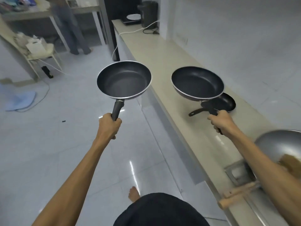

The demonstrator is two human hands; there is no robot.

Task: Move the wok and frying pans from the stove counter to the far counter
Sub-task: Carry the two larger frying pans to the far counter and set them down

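My left hand (110,124) grips the black handle of a deep dark frying pan (124,79), held level over the floor beside the counter. My right hand (220,122) grips the handle of a second, wider dark frying pan (197,83), held above the beige counter (162,53). Under that pan a small black frying pan (226,103) lies on the counter, its handle pointing left. A grey steel wok (280,144) with a wooden handle (236,195) sits at the lower right, partly hidden by my right forearm.
The counter runs away to the far end, where a black appliance (149,13), a white plate (133,17) and a white cable (138,30) lie. A person's legs (71,30) stand by a table at the upper left. A chair (40,51) with bags stands on the tiled floor.
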